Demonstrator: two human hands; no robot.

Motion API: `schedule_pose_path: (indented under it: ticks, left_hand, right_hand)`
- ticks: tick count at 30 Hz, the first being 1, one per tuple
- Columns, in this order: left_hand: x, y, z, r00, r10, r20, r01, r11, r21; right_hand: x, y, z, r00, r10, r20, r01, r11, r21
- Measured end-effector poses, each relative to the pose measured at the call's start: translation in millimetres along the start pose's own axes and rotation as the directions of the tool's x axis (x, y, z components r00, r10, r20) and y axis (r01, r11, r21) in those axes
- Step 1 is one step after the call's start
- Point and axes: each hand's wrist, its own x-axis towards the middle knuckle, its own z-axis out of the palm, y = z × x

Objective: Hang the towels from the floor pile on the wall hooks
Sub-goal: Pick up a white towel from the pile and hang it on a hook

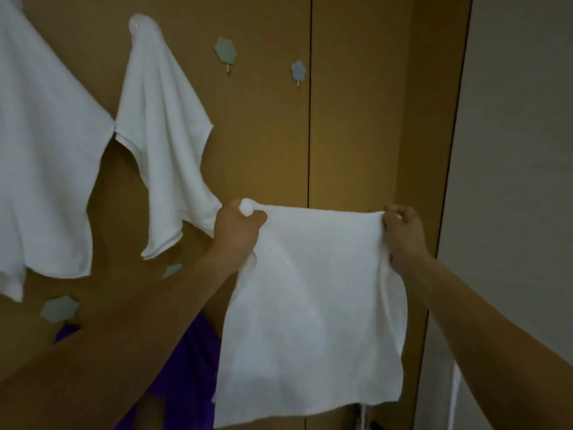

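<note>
The left hand (237, 226) and right hand (401, 237) each grip a top corner of the white towel (313, 299), whose bunched corner should seat squarely over the empty hexagon hook (225, 52)

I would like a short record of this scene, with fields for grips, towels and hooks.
left grip: holds one top corner of the held towel
right grip: holds the other top corner
held towel: white, spread between both grips, hanging down
hung towels: left towel, middle towel, both white
free hooks: hexagon hook, flower hook, both bare
</note>
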Motion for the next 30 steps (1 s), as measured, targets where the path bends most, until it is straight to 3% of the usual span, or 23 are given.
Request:
schedule_pose_path:
  ticks: [3,6,8,12,15,18,21,30]
  left_hand:
    - [26,5,14,0.992,0.090,-0.086,-0.083,0.994,0.076]
    - [52,12,23,0.974,0.140,-0.176,-0.129,0.989,0.078]
    - [65,16,28,0.974,0.166,-0.155,-0.145,0.980,0.138]
    - [87,35,27,0.986,0.164,0.044,-0.168,0.906,0.390]
    - [113,51,20,0.978,0.164,0.127,-0.208,0.794,0.571]
    - [140,67,7,0.962,0.271,0.029,-0.249,0.829,0.500]
    - [167,90,-3,0.936,0.346,-0.069,-0.255,0.798,0.545]
    - [264,154,-21,0.725,0.609,-0.323,-0.267,0.680,0.683]
  right_hand:
    - [29,-2,23,0.963,-0.054,0.265,0.046,0.998,0.036]
    - [54,-11,39,0.789,-0.121,0.603,0.244,0.962,-0.126]
    - [74,-16,56,0.722,-0.124,0.681,0.302,0.942,-0.149]
    - [112,-32,95,0.749,-0.278,0.601,0.290,0.954,0.080]
    - [131,-47,132,0.717,-0.368,0.592,0.326,0.928,0.182]
    - [145,-59,168,0.709,-0.422,0.565,0.353,0.906,0.234]
    - [155,-81,207,0.706,-0.486,0.515,0.404,0.874,0.270]
    - [172,-181,305,0.774,-0.583,0.247,0.504,0.803,0.317]
